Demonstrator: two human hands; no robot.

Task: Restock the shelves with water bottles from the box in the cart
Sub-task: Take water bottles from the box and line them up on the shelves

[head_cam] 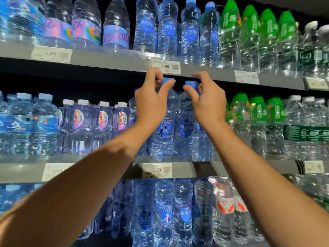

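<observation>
Frame centre: left hand (151, 102) and right hand (207, 102), fingers clamping blue caps of two clear blue-labelled water bottles (164, 125) standing on grey middle shelf (106, 168). Advising: seating both upright, labels facing forward.

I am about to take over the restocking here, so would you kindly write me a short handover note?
Left hand: fingers around the neck of a blue-capped bottle standing on the middle shelf.
Right hand: gripping the cap of the next bottle to its right, same shelf.
Done: both bottles sit upright in the blue-label slot above the 1.99 tag.
Left: release both, then fetch more. The cart and box are out of view, so remaining stock is unknown.
</observation>
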